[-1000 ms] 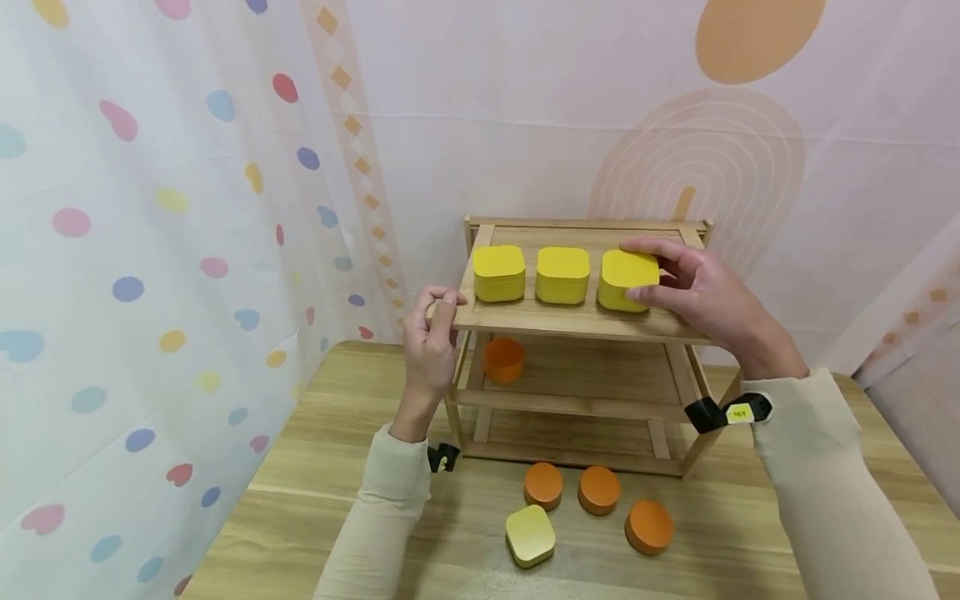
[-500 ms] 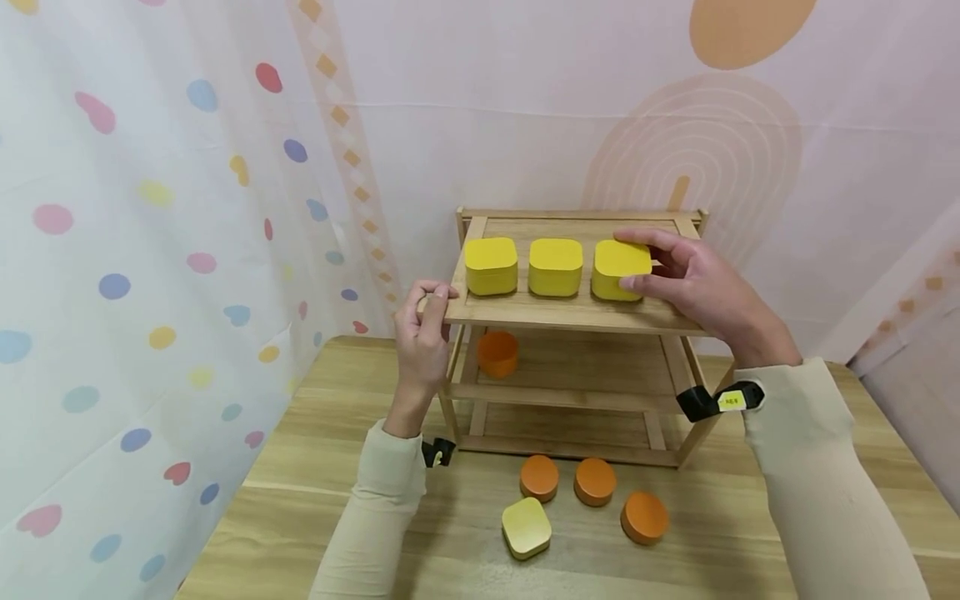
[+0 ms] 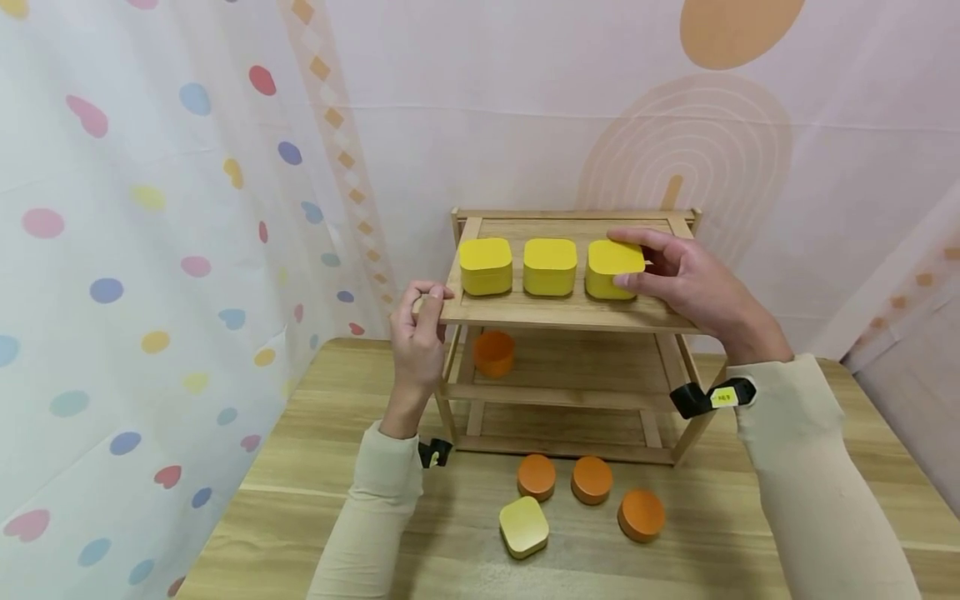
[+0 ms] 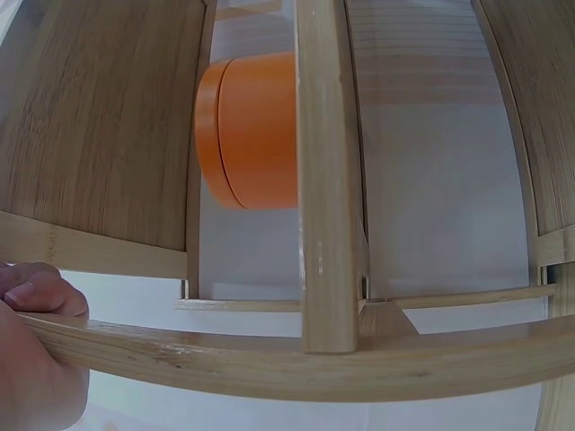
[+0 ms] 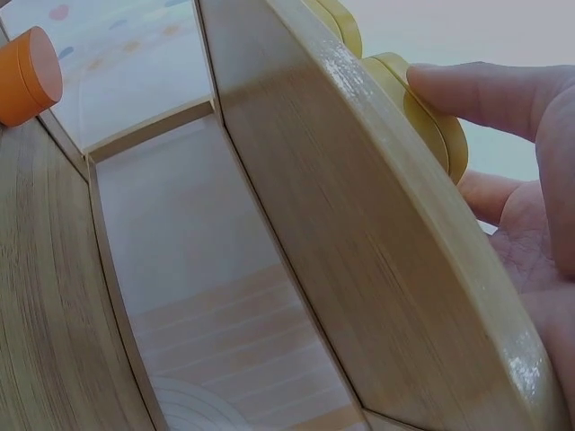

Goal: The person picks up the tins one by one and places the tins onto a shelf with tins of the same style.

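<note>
Three yellow rounded-square tins stand in a row on the top board of a wooden shelf rack (image 3: 562,315): a left tin (image 3: 486,267), a middle tin (image 3: 550,267) and a right tin (image 3: 615,268). My right hand (image 3: 705,283) holds the right tin, thumb on its front and fingers at its back edge. From below, the right wrist view shows that yellow tin (image 5: 418,117) between thumb and fingers. My left hand (image 3: 422,342) grips the board's left front corner. The left wrist view has its curled fingers (image 4: 40,292) round the wooden rail (image 4: 198,355).
An orange round tin (image 3: 494,355) sits at the left of the middle shelf. On the table (image 3: 300,500) before the rack are three orange round lids or tins (image 3: 537,477) and a pale yellow rounded-square one (image 3: 524,527). A patterned curtain (image 3: 487,108) hangs behind.
The head view has shifted slightly. The right yellow tin appears a touch farther back, closer to level with the other two. Both hands keep their holds.
</note>
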Available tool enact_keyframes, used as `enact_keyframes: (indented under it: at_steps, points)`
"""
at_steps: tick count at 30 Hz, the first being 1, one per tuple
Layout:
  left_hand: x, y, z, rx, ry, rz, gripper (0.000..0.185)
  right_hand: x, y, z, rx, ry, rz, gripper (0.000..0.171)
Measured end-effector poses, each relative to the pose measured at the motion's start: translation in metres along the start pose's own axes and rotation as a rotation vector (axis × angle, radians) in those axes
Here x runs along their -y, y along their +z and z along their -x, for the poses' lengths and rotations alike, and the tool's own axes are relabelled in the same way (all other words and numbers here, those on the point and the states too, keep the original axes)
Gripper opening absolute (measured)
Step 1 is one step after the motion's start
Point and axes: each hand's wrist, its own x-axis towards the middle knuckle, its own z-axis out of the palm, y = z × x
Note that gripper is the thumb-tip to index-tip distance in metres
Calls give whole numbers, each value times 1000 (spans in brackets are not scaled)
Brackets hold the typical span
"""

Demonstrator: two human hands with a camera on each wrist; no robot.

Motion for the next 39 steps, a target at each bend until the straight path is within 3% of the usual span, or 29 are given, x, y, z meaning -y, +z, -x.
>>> enact_keyframes:
  at_steps: [14, 24, 34, 39]
  points:
    - [1, 1, 0, 8, 3, -15, 32, -3, -1, -1, 19, -23, -5, 51]
    - [1, 2, 1, 19, 2, 27, 34, -5, -3, -2, 31, -46, -48, 53]
    - [0, 2, -3, 16, 8, -1, 33, -3, -3, -4, -33, -27, -30, 55]
    - [2, 3, -5, 18, 6, -6, 32, -4, -2, -4, -105, -45, -19, 53]
